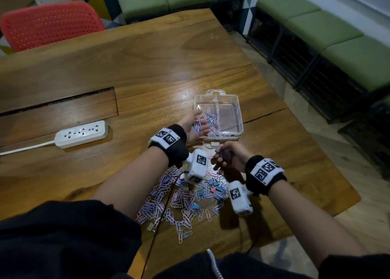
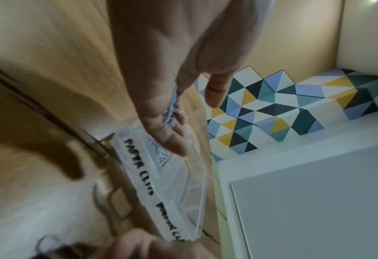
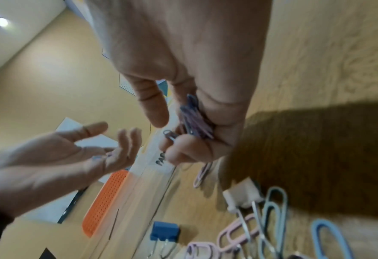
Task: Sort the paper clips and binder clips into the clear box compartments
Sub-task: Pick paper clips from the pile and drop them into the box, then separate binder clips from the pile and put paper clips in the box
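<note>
A clear two-compartment box [image 1: 239, 109] stands on the wooden table; its front wall [image 2: 139, 171] reads "PAPER CLIPS". Several pastel paper clips [image 1: 211, 119] lie in its left compartment; the right compartment looks bare. My left hand [image 1: 199, 120] hovers palm-up over the left compartment with straight fingers [image 2: 172, 140] and a few clips lying loose on it [image 3: 99, 157]. My right hand [image 1: 222, 155] sits just in front of the box, fingers curled round a bunch of paper clips [image 3: 194, 122]. A mixed pile of paper clips and blue binder clips [image 1: 183, 198] lies below both wrists.
A white power strip [image 1: 81, 133] with its cord lies at the left. A hatch panel [image 1: 59, 107] is set into the tabletop. A red chair [image 1: 50, 25] stands behind the table, green benches [image 1: 329, 31] at the right. The table edge runs close on the right.
</note>
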Tool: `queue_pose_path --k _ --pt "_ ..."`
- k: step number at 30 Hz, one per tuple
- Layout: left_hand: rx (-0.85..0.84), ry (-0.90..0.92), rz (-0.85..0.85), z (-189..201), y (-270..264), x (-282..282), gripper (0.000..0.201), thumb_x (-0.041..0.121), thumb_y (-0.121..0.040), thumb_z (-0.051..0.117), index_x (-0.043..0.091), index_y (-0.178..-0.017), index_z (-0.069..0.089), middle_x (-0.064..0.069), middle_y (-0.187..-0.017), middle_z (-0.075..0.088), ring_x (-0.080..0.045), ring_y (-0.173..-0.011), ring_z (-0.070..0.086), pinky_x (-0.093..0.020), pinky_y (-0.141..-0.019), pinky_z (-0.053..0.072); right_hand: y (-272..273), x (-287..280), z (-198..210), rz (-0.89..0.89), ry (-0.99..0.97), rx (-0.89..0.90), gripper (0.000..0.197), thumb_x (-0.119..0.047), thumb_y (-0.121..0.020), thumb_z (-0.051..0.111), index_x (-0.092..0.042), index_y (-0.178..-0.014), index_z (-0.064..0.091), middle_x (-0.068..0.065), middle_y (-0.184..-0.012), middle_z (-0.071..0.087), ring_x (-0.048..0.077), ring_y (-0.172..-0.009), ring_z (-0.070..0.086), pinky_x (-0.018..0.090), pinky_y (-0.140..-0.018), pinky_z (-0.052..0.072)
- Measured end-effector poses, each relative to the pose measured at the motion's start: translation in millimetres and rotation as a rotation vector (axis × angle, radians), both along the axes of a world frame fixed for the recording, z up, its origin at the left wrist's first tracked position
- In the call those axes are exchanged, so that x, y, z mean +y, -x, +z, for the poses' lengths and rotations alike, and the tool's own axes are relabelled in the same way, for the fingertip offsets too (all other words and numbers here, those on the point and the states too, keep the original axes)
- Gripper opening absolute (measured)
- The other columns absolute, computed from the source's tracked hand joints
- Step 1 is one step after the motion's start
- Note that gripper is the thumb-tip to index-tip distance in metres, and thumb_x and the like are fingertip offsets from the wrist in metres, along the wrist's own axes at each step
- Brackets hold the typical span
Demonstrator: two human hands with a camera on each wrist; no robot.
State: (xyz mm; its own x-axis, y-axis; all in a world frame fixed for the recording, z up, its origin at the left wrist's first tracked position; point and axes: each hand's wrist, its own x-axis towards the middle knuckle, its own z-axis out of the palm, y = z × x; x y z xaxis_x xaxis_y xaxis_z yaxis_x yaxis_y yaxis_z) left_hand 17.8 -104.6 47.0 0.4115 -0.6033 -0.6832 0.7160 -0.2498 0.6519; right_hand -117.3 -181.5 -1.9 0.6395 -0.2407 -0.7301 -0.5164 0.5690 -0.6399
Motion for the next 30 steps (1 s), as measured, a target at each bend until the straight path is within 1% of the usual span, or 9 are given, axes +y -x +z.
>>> queue_pose_path --k 3,6,8,10,12,14,22,26,30 --pt "-0.071 0.018 -0.061 3 -5 -12 0.052 0.036 -0.093 0.045 0.011 -0.138 0.034 -0.016 -0.143 0.034 -0.03 -0.13 0.04 -0.035 -0.1 0.04 -7 3 2 0.133 0.297 0.084 0.024 -0.019 -0.092 0.043 -0.012 -0.07 0.05 -0.002 -0.056 0.048 0.01 -0.046 0.041 0.021 -0.048 0.03" --pt "-0.118 0.034 -0.093 4 -4 -15 0.067 0.041 -0.092 0.044 0.014 -0.147 0.017 -0.013 -0.155 0.014 -0.027 -0.142 0.019 -0.04 -0.115 0.022 -11 8 -7 0.397 0.836 0.129 0.017 -0.023 -0.091 0.051 -0.007 -0.088 0.056 0.006 -0.078 0.057 0.02 -0.071 0.053 0.029 -0.063 0.042" --pt "-0.193 0.028 -0.131 5 -1 -14 0.062 0.038 -0.093 0.042 0.014 -0.146 0.019 -0.012 -0.155 0.014 -0.026 -0.144 0.013 -0.042 -0.117 0.014 -10 13 -12 0.581 1.011 0.153 0.021 -0.025 -0.089 0.054 -0.006 -0.1 0.054 0.006 -0.09 0.057 0.02 -0.082 0.052 0.03 -0.072 0.041" --pt "-0.346 -0.027 -0.195 7 3 -10 0.049 0.026 -0.095 0.044 0.01 -0.14 0.032 -0.012 -0.147 0.031 -0.024 -0.137 0.027 -0.038 -0.112 0.027 -8 17 -12 0.702 1.11 0.173 0.023 -0.024 -0.087 0.057 -0.009 -0.103 0.051 0.007 -0.096 0.059 0.018 -0.081 0.049 0.027 -0.072 0.037" --pt "-0.581 -0.103 -0.289 7 7 -1 0.022 0.01 -0.093 0.047 0.009 -0.113 0.053 -0.008 -0.112 0.054 -0.018 -0.107 0.048 -0.017 -0.082 0.046 -6 18 -12 0.76 1.18 0.179 0.02 -0.024 -0.089 0.053 -0.009 -0.103 0.052 0.009 -0.105 0.062 0.02 -0.085 0.052 0.027 -0.073 0.037" --pt "-0.865 -0.182 -0.469 3 13 14 0.013 0.0 -0.089 0.05 0.011 -0.09 0.057 0.0 -0.091 0.056 -0.013 -0.086 0.051 -0.01 -0.064 0.043 -2 17 -14 0.829 1.208 0.18 0.016 -0.023 -0.091 0.049 -0.011 -0.101 0.051 0.01 -0.107 0.062 0.024 -0.094 0.056 0.029 -0.075 0.038" --pt "-1.401 -0.294 -1.353 -33 58 69 0.048 0.011 -0.089 0.053 0.016 -0.136 0.043 -0.005 -0.143 0.042 -0.021 -0.126 0.043 -0.036 -0.107 0.038 -20 -2 28 0.83 1.035 0.121 0.011 -0.02 -0.093 0.044 -0.012 -0.085 0.043 -0.005 -0.07 0.04 0.014 -0.069 0.043 0.019 -0.056 0.035" --pt "-1.513 -0.373 -1.502 -46 69 71 0.062 0.016 -0.087 0.056 0.012 -0.143 0.029 -0.01 -0.152 0.024 -0.027 -0.136 0.029 -0.041 -0.109 0.037 -53 -12 51 0.551 0.87 0.048 0.021 -0.012 -0.092 0.047 -0.015 -0.072 0.04 -0.001 -0.07 0.042 0.009 -0.053 0.039 0.015 -0.042 0.038" --pt "-1.539 -0.399 -1.419 -53 73 70 0.046 0.013 -0.09 0.051 0.01 -0.135 0.042 -0.011 -0.136 0.041 -0.025 -0.124 0.041 -0.04 -0.102 0.043 -78 -12 53 0.395 0.902 0.057 0.019 -0.015 -0.092 0.048 -0.003 -0.107 0.049 0.008 -0.092 0.055 0.016 -0.073 0.054 0.028 -0.07 0.051"
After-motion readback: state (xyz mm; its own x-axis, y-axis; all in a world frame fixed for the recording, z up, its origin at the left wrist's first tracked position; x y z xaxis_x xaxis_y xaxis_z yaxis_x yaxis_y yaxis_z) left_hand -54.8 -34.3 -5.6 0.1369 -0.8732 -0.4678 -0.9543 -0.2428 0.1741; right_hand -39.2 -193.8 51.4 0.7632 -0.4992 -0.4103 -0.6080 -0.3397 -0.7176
